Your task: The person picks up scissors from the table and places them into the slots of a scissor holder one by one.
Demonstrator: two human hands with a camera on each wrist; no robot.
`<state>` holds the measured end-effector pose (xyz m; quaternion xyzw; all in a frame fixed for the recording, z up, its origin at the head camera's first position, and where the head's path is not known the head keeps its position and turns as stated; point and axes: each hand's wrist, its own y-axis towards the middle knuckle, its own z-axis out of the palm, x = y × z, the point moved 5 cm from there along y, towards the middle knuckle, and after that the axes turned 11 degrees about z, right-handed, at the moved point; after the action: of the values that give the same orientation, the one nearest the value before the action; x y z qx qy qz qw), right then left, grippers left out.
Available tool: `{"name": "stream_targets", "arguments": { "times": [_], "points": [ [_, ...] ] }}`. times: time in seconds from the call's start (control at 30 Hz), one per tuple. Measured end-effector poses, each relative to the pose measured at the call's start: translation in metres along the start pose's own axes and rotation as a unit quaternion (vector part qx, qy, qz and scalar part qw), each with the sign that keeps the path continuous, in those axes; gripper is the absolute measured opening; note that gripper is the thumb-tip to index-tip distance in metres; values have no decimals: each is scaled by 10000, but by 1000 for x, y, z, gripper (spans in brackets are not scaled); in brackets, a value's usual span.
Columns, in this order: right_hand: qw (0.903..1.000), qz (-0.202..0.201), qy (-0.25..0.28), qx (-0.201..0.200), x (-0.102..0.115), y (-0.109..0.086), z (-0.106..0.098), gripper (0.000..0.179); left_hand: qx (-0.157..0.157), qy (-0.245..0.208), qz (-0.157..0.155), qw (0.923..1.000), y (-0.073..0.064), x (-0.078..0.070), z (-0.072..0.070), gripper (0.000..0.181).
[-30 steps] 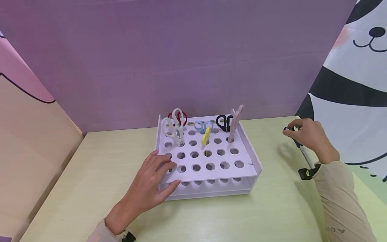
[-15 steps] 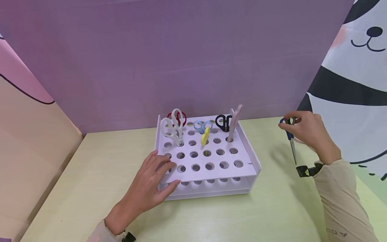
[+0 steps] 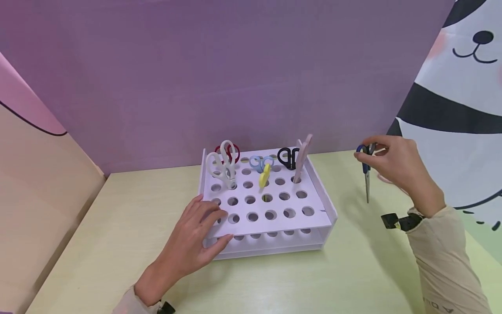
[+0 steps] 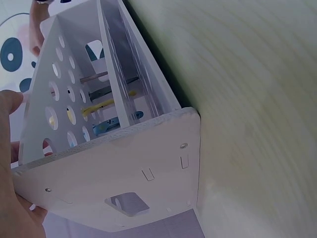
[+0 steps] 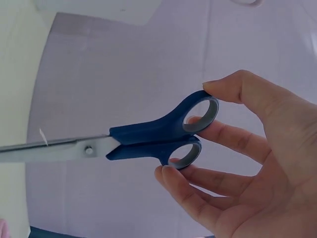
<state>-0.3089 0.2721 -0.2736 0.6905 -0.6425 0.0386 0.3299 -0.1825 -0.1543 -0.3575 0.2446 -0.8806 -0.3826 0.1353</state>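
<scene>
My right hand (image 3: 401, 163) pinches a pair of blue-handled scissors (image 5: 148, 131) by the finger loops, off to the right of the rack. In the head view their closed metal blades point down over the table; the right wrist view shows the thumb on one loop and fingers at the other. My left hand (image 3: 192, 235) rests on the front left corner of a white rack (image 3: 280, 223) with rows of round holes, its fingers loosely spread. Standing in the rack are white scissors (image 3: 225, 168), red scissors (image 3: 236, 151), light blue scissors (image 3: 261, 162), yellow scissors (image 3: 265, 175), black scissors (image 3: 288, 158) and pink scissors (image 3: 302, 159).
The rack stands on a pale wooden table (image 3: 270, 283) with a purple backdrop (image 3: 235, 78) behind it. A panda-print panel (image 3: 451, 157) rises at the right, close behind my right hand. Partly hidden by that hand is a pink curved item (image 3: 384, 179).
My right hand has lifted and moved slightly left with the blue-handled scissors, whose blades have swung from slanted to nearly upright. The left hand has stayed on the rack.
</scene>
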Motion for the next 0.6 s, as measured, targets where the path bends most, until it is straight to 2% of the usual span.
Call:
{"name": "stream_targets", "arguments": {
  "times": [0.5, 0.6],
  "points": [
    [9996, -200, 137, -150, 39, -20, -17, 25, -64, -49, 26, 10000, 0, 0, 0, 41],
    [9988, -352, 197, -283, 46, -24, -20, 23, -73, -54, 36, 10000, 0, 0, -1, 40]
  ]
}}
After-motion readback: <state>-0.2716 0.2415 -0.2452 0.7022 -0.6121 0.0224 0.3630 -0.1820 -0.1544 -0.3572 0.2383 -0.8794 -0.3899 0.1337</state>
